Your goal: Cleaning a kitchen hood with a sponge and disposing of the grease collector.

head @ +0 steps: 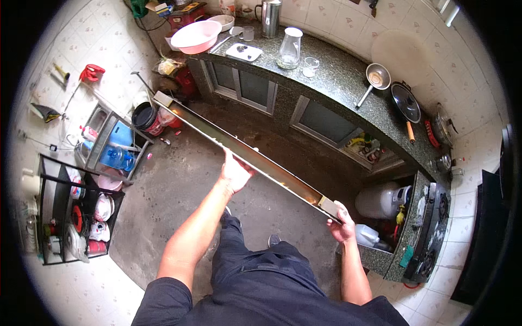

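Note:
Both of my hands carry a long, narrow trough-shaped metal channel [244,154], with its hollow side up and a pale block at each end. Brownish, stained tones run along its inside. My left hand [237,170] supports it from beneath near the middle, fingertips showing over its far edge. At its right end my right hand [342,225] grips the channel beside the end block [328,206]. The channel slants across the view above the floor, its far end [163,99] towards the upper left.
A granite counter [338,81] bears a pink basin [196,37], a glass jug [289,49], a saucepan [377,77] and a lidded wok [406,102]. Below are a gas cylinder [377,200] and cabinet doors. Left stand a black rack [61,179], a sink stand [110,134] and a black bucket [143,115].

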A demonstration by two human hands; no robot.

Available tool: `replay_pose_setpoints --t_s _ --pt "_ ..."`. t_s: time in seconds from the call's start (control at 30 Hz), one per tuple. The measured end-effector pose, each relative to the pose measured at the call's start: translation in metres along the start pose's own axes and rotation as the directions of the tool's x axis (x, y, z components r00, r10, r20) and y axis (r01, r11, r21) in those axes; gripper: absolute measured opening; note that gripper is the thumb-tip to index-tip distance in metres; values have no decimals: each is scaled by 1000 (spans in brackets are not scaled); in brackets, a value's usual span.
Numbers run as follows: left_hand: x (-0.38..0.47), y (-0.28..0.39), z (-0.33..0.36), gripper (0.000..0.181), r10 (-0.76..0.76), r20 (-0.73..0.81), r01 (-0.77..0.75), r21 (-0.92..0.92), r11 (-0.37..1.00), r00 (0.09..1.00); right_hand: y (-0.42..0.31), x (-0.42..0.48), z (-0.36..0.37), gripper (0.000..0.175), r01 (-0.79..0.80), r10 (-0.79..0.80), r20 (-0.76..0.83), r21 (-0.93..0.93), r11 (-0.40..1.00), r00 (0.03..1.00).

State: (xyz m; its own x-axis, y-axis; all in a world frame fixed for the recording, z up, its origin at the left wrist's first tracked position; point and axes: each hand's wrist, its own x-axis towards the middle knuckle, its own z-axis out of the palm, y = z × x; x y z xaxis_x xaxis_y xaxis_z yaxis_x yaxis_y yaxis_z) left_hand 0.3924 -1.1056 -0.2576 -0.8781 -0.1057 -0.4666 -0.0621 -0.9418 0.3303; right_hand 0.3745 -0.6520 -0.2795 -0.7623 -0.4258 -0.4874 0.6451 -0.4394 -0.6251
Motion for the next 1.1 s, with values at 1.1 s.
replay_pose_setpoints --t_s 1.1 --pt "361 317 -313 88 -169 -269 69 -345 936 948 190 461 214 65 -475 481 -335 107 874 810"
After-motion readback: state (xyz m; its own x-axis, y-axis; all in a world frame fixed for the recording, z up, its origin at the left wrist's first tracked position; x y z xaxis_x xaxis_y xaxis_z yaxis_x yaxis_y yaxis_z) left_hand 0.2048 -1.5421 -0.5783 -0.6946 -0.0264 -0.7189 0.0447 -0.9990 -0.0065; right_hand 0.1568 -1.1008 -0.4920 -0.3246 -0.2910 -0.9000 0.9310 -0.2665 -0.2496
